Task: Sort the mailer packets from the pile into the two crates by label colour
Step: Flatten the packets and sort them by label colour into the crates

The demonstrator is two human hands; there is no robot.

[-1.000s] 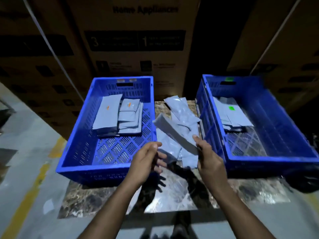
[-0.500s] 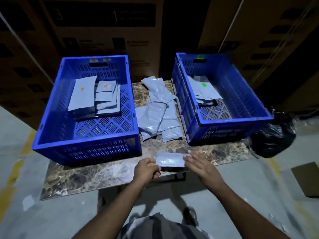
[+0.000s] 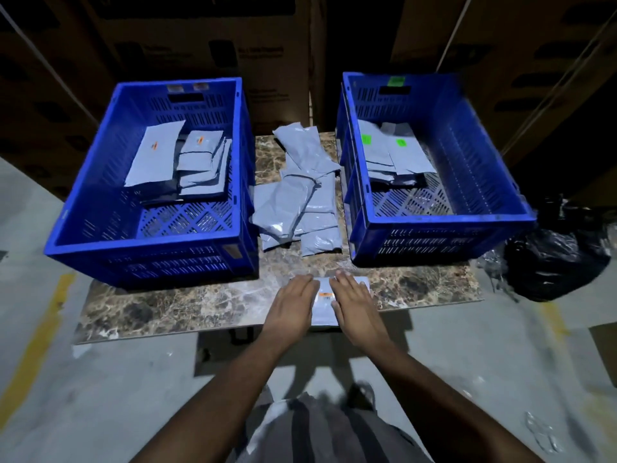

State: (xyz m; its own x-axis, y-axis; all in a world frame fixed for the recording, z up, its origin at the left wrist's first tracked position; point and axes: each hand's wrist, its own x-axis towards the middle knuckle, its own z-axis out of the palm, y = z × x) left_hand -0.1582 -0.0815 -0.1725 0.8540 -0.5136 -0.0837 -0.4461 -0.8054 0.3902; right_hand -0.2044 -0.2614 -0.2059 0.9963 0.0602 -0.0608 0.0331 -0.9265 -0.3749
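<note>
Head view: a dim storeroom walled with stacked cardboard cartons (image 3: 187, 38), a grey concrete floor, and a marbled tabletop (image 3: 187, 309) carrying the work. Taking the pile (image 3: 298, 192) of grey mailer packets as the landmark, the left crate (image 3: 100, 182) stands just to its left and holds packets with orange labels; the right crate (image 3: 484, 162) stands just to its right and holds packets with green labels. A black bag (image 3: 561, 255) sits beyond the right crate, off the tabletop.

Nearer the person than the pile, at the tabletop's front edge, one packet (image 3: 325, 304) lies flat with an orange label showing. The left hand (image 3: 293, 307) and right hand (image 3: 355, 304) press on it palm down, fingers spread flat and extended, gripping nothing.

Risks, as I judge them: the packet overhangs the front edge, so a careless slide towards the body could drop it to the floor. The slick film may slip when pinched. In this poor light the small label could be misread, sending an orange packet into the right crate.
</note>
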